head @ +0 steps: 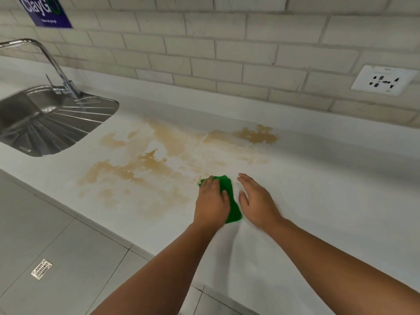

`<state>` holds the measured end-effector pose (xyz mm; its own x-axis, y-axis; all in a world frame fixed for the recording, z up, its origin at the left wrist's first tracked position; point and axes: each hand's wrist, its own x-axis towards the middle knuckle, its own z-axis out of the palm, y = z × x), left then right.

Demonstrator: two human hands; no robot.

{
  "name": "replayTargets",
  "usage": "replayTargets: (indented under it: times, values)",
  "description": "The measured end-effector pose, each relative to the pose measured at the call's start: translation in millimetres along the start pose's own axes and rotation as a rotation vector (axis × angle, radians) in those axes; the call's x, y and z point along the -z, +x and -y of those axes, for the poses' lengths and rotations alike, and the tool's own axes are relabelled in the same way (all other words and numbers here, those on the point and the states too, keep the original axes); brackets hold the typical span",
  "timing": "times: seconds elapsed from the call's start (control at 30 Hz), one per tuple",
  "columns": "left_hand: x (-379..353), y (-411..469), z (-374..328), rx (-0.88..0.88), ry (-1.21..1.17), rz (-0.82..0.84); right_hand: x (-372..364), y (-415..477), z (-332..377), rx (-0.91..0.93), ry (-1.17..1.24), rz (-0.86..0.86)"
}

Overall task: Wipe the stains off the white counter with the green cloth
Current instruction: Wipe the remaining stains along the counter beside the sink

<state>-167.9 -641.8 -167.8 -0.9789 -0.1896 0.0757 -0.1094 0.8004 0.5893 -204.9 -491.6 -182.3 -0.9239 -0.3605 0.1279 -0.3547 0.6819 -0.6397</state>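
Observation:
Brown stains (136, 169) spread in patches over the middle of the white counter (329, 178), with a darker patch (256, 134) toward the back. A green cloth (229, 189) lies flat on the counter at the stains' right edge. My left hand (211, 201) presses on the cloth with straight fingers and covers its left half. My right hand (254, 198) lies flat on the bare counter just right of the cloth, fingers straight and holding nothing.
A steel sink (45, 123) with a ribbed drainer and a tall tap (56, 69) sits at the left. A tiled wall with a white socket (384, 80) and a blue sign (47, 10) runs behind. Grey floor tiles with a drain grate (41, 269) lie below the counter edge.

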Motion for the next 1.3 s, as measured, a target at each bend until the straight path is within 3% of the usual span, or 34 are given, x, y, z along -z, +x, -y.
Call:
replayTargets:
  times: [0.1, 0.23, 0.5, 0.6, 1.1, 1.3]
  values:
    - [-28.3, 10.8, -14.5, 0.168, 0.075, 0.087, 8.6, -9.6, -14.7, 0.002, -0.125, 0.003]
    - [-49.0, 9.3, -7.1, 0.140, 0.222, 0.046, 12.9, -12.1, -23.0, 0.006, -0.261, -0.002]
    - [-17.4, 20.3, 42.1, -0.226, 0.313, 0.201, -7.1, -11.5, -7.2, -0.024, -0.327, 0.021]
    - [1.7, 25.4, 69.4, -0.277, 0.327, 0.211, -19.8, -12.1, 5.1, -0.045, -0.365, 0.062]
    - [123.6, 66.0, 238.0, -0.136, 0.409, 0.148, -64.6, -31.3, 58.6, -0.209, -0.497, 0.121]
    - [129.9, 71.2, 244.0, -0.093, 0.449, 0.137, -67.9, -50.2, 71.6, -0.237, -0.463, 0.101]
